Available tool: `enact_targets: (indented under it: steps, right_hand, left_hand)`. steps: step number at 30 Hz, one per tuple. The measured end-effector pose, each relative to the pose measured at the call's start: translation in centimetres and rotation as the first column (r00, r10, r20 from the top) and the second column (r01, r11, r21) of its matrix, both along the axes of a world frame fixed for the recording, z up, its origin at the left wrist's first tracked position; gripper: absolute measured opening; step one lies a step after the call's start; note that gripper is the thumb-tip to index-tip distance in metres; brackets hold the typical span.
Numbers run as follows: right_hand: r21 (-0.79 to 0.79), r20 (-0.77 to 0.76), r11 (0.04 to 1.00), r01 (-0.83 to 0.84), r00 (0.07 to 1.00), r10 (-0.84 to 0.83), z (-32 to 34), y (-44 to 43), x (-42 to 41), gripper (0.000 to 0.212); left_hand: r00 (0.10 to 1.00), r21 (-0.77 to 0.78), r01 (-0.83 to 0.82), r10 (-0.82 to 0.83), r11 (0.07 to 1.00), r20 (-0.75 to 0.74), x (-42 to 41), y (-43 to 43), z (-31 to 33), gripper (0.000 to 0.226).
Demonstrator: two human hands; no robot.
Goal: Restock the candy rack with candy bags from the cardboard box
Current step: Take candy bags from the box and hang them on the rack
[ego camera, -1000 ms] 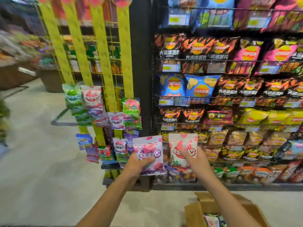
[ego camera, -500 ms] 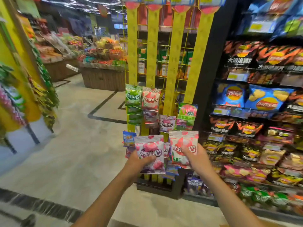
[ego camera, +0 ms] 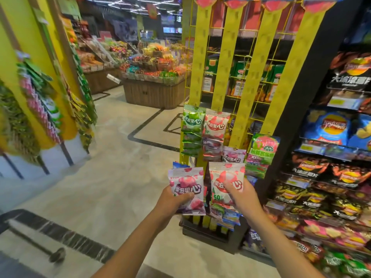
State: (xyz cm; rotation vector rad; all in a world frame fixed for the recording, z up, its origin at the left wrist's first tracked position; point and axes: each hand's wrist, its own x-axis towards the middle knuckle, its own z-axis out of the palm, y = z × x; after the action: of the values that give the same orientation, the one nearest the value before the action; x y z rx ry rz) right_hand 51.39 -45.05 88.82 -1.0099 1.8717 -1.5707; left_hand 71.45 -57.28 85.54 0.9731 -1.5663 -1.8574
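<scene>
1. The left hand [ego camera: 172, 202] pinched a purple bag [ego camera: 187, 185] by its lower half. The thumb lay across the front and the fingers were hidden behind.
2. The right hand [ego camera: 244, 195] pinched a red bag [ego camera: 222, 177] the same way, thumb on the print. Its other fingers could not be seen.
3. Both bags stood upright, side by side but apart, near the person and in front of the lower part of the rack [ego camera: 222, 63]. Neither one hung on it. The box was out of view.
4. The strips [ego camera: 290, 77] were bare higher up. The hung bags [ego camera: 215, 125] clustered low, just beyond the held pair.
5. Risk: with each hand holding a bag, no hand was free to steady a strip. A one-handed push could swing the strip, so the top edge might miss and the bag fall.
6. Risk: both grips sat low on the bags, which probably left the top edges floppy and hard to aim.
7. Risk: flavours looked sorted, with green bags [ego camera: 192, 121] on the far-left strip and red ones beside them. A hung purple bag [ego camera: 233, 155] was further right. Hanging by nearest reach would mix them.
8. Risk: the low cluster was crowded, so pressing in there could knock hung bags loose.
9. How the strips hold a bag was too blurred to tell.
</scene>
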Motion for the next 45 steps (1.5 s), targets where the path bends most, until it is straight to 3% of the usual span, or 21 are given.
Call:
enact_targets:
  steps: [10, 14, 22, 31, 34, 38, 45]
  right_hand:
    - [-0.006, 0.014, 0.999, -0.054, 0.998, 0.054, -0.2, -5.3, -3.9, 0.023]
    - [0.006, 0.011, 0.999, -0.04, 0.999, 0.04, -0.1, -7.4, -6.4, 0.013]
    - [0.007, 0.005, 0.999, -0.033, 0.999, 0.033, -0.6, -10.4, -9.1, 0.028]
    - [0.0, -0.032, 0.996, 0.086, 0.996, -0.086, 2.4, -15.8, -10.4, 0.037]
    - [-0.032, -0.027, 0.991, 0.13, 0.991, -0.131, 4.9, -18.3, -10.5, 0.024]
    - [-0.069, -0.013, 0.978, 0.198, 0.98, -0.199, 8.0, -21.8, -11.3, 0.029]
    - [-0.134, -0.03, 0.964, 0.23, 0.971, -0.236, 12.0, -25.0, -12.6, 0.008]
  left_hand:
    - [1.0, -0.031, -0.014, 0.015, 0.999, 0.002, -4.4, -4.9, 0.6, 0.038]
    - [1.0, -0.042, -0.02, 0.02, 0.999, 0.009, -6.9, -7.1, 0.9, 0.039]
    - [1.0, -0.029, -0.005, 0.005, 1.0, -0.007, -9.8, -10.6, 0.5, 0.038]
    - [0.995, -0.107, 0.095, -0.094, 0.99, 0.011, -11.3, -16.8, 1.8, 0.033]
    - [0.993, -0.137, 0.122, -0.122, 0.983, 0.01, -11.2, -18.9, 2.2, 0.03]
    - [0.988, -0.13, 0.149, -0.152, 0.98, -0.016, -11.4, -21.0, 2.5, 0.03]
    - [0.98, -0.093, 0.197, -0.199, 0.976, -0.013, -12.3, -22.9, 2.2, 0.038]
